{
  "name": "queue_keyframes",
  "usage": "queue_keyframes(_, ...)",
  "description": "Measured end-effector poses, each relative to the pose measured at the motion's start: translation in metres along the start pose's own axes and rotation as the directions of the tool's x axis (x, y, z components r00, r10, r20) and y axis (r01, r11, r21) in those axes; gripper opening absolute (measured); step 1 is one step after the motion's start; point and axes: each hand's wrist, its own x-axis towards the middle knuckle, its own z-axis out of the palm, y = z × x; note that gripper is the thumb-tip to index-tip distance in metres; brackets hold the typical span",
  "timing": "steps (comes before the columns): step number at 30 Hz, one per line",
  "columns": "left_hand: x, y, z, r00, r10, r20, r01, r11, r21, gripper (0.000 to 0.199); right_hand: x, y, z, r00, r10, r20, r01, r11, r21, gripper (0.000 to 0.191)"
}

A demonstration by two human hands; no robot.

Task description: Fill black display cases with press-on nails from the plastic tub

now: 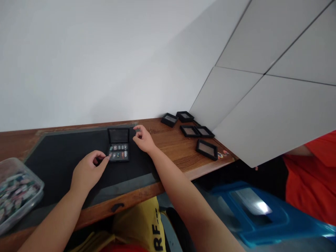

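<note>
A small black hinged case (118,161) lies on the dark mat with its lid (118,135) raised. Inside are two rows of small shiny pieces that look like press-on nails (119,154), in mixed colours. My left hand (88,171) has thumb and forefinger close together at the case's lower left corner, seemingly gripping its edge; anything smaller between the fingertips cannot be made out. To the right of the lid, my right hand (144,139) hovers over the mat's edge, apart from the case. Its fingers are bent and spread, with nothing visible in them.
A clear plastic tub (39,190) full of similar loose pieces stands at the left. Several closed black cases (207,149) lie on the wooden tabletop (168,143) at the right. White panels border the table. A blue plastic stool (252,213) and a person in red (312,178) are beyond.
</note>
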Motion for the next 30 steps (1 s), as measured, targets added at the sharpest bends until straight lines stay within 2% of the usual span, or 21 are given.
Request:
queue_keyframes(4, 0.006, -0.009, 0.002, 1.000, -0.016, -0.001, 0.016, 0.998, -0.058, 0.036, 0.002, -0.006, 0.009, 1.000, 0.001, 0.027, -0.003, 0.996, 0.089, 0.042)
queue_keyframes(8, 0.005, -0.007, 0.000, 0.999, -0.001, 0.037, 0.003, 0.999, -0.038, 0.037, 0.004, -0.010, 0.016, 1.000, 0.000, 0.019, -0.003, 0.991, 0.136, 0.041)
queue_keyframes(12, 0.001, -0.001, -0.004, 0.998, 0.027, 0.062, -0.026, 1.000, -0.015, 0.036, 0.006, -0.008, 0.016, 0.999, 0.027, 0.024, -0.031, 0.988, 0.154, 0.054)
queue_keyframes(15, -0.001, -0.001, -0.005, 0.996, 0.046, 0.082, -0.044, 0.999, -0.016, 0.034, 0.005, -0.009, 0.013, 0.997, 0.050, 0.060, -0.059, 0.985, 0.164, 0.060)
queue_keyframes(22, 0.000, -0.006, -0.006, 0.994, 0.040, 0.105, -0.037, 0.999, -0.024, 0.032, 0.001, -0.015, 0.011, 0.985, 0.054, 0.163, -0.083, 0.980, 0.181, 0.059)
queue_keyframes(30, 0.001, -0.014, -0.003, 0.998, 0.000, 0.066, 0.006, 0.996, -0.086, 0.029, -0.010, -0.026, 0.008, 0.961, 0.008, 0.275, -0.061, 0.981, 0.183, 0.056)
